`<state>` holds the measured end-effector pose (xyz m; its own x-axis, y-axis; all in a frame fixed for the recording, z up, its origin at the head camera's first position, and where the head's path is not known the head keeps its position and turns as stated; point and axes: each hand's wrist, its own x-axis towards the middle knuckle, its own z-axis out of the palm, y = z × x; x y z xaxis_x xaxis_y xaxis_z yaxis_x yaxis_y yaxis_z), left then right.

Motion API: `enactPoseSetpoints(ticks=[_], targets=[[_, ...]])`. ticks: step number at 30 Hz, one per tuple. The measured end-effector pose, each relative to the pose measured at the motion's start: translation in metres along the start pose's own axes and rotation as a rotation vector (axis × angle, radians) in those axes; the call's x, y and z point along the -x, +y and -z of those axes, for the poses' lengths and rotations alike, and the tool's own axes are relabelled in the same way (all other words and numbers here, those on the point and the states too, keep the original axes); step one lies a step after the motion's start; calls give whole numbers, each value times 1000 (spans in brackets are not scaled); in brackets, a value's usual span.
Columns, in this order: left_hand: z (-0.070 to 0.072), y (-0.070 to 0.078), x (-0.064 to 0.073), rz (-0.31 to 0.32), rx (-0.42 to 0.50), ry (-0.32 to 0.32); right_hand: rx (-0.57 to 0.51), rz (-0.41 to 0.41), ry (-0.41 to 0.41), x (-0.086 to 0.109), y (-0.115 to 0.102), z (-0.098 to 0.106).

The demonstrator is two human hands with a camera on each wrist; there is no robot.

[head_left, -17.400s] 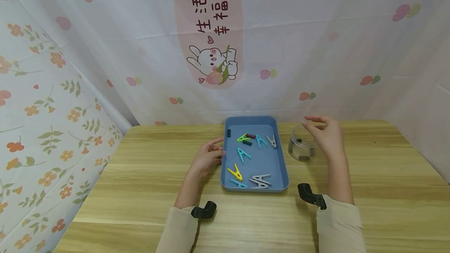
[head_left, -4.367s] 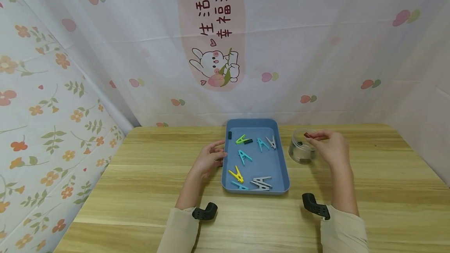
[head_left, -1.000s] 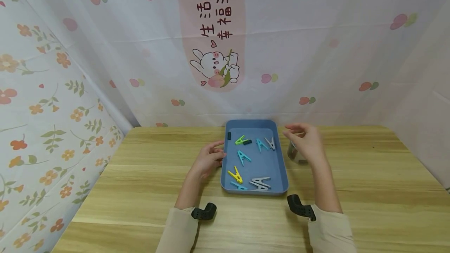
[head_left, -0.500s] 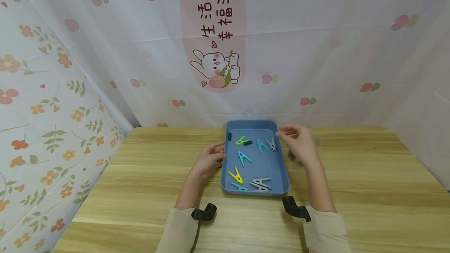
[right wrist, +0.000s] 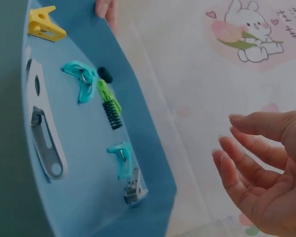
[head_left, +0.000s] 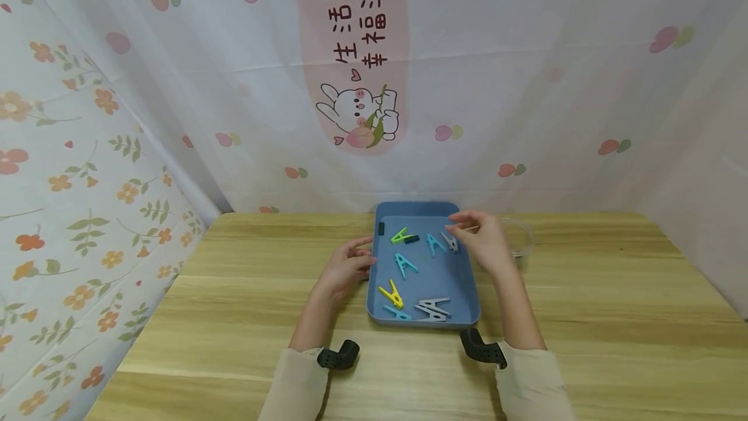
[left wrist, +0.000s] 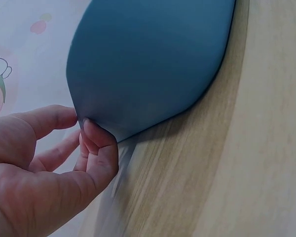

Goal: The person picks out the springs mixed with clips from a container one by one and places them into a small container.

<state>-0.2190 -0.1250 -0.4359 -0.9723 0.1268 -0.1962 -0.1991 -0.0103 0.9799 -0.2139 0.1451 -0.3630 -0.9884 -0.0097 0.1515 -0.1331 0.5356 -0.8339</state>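
My left hand (head_left: 349, 266) grips the left rim of a blue tray (head_left: 423, 321), pinching its edge in the left wrist view. My right hand (head_left: 480, 239) hovers over the tray's right rim, fingers loosely bent, apart and holding nothing in the right wrist view. Nearest it in the head view lie a grey clothespin (head_left: 448, 242) and a turquoise clothespin (head_left: 434, 244). A dark green ribbed piece (right wrist: 111, 114) lies against a lime clothespin (right wrist: 108, 94). A small dark green cylinder (head_left: 382, 229) sits near the tray's left wall.
A clear round jar (head_left: 526, 240) stands right of the tray, partly hidden by my right hand. Also in the tray are a yellow clothespin (head_left: 392, 294), another turquoise clothespin (head_left: 404, 265) and grey clothespins (head_left: 434, 307) near the front. A patterned curtain (head_left: 526, 83) hangs behind the table (head_left: 245, 317).
The dark red ribbed piece left the tray and was in my right hand over the jar; now that hand holds nothing and has moved left over the tray. My left hand stays put.
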Motion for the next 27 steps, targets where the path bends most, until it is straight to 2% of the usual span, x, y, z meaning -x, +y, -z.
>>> enactPoseSetpoints(ticks=[13, 17, 24, 27], targets=[[-1, 2, 2, 2, 11, 1, 10, 5, -42, -13, 3, -12], [-2, 2, 2, 0, 12, 0, -22, -3, -77, -18, 3, -16], [-2, 2, 1, 1, 23, 2, -90, -69, -112, -25, 6, -26], [-2, 2, 1, 2, 25, 0, -109, -61, -114, -27, 7, -29]])
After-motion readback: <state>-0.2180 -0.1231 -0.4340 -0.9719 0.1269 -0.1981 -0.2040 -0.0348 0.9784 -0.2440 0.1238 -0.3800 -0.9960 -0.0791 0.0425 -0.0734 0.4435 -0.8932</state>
